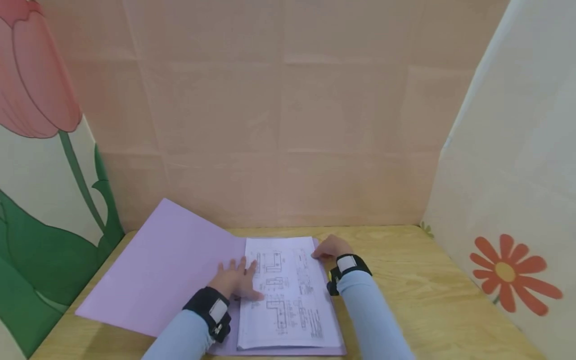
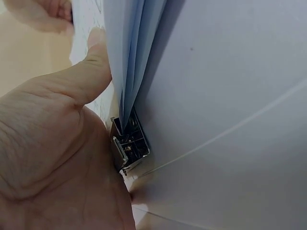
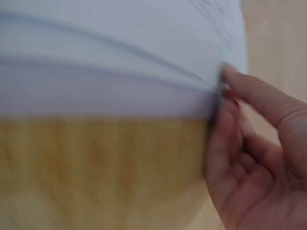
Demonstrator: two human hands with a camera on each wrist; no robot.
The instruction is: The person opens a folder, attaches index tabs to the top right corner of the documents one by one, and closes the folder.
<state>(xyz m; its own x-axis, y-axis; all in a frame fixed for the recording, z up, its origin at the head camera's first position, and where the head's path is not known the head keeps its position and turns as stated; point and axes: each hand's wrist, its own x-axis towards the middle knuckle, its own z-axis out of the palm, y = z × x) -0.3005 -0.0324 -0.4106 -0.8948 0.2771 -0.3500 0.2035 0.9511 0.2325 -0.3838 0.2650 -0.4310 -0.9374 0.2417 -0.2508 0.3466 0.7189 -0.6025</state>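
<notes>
A purple folder (image 1: 166, 270) lies open, its left cover raised at a slant. On its right side is a stack of white sheets (image 1: 292, 295) printed with technical drawings. My left hand (image 1: 236, 281) rests with spread fingers on the left edge of the stack; in the left wrist view its thumb (image 2: 88, 72) lies along the sheets, beside a metal spring clip (image 2: 129, 143) at the spine. At the stack's upper right edge, my right hand (image 1: 334, 246) pinches paper between thumb and fingers. In the right wrist view, the sheet edges (image 3: 144, 57) bow slightly apart near that pinch.
Under the folder is a light wooden table (image 1: 405, 290), with a beige wall covering (image 1: 279, 115) right behind it. A tulip-patterned panel (image 1: 45, 175) stands on the left and a panel with a red flower (image 1: 504, 272) on the right.
</notes>
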